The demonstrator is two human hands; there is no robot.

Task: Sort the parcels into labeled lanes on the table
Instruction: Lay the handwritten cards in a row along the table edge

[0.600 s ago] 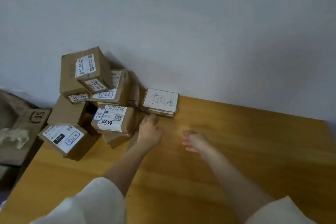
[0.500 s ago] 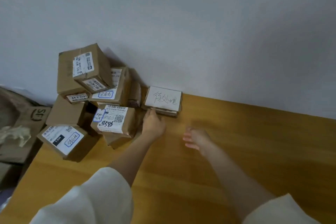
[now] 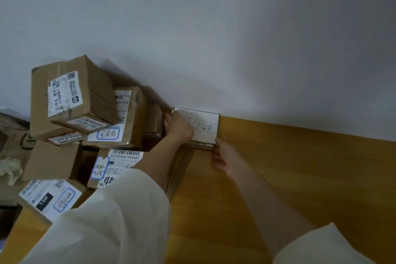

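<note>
Pale wall backs a wooden desk, seen from above.

Hands: the left hand lies on the left part of a small flat box, fingers curled over its far left edge, gripping it. The right hand touches the box at its near right corner; whether its fingers grip the box or only rest against it cannot be told (that hand is blurred). Both forearms come out of loose cream sleeves.

Flat box: sits on the desk against the wall. Its top carries a white sheet with handwritten characters, partly covered by the left hand.

Parcels, all left of the flat box, piled against the wall:
- A dark parcel stands just beside the left hand.
- A taped parcel leans left of it, with a blue-bordered sticker on its face.
- The top parcel is tilted and rests on the others, white label facing up.
- A barcode parcel lies lower, partly hidden by the left sleeve, barcode label uppermost.
- A plain parcel sits to its left.
- The near parcel lies at the desk's left edge, marked "15H".

Beyond the desk's left edge lies loose cardboard (detail unclear).
</note>
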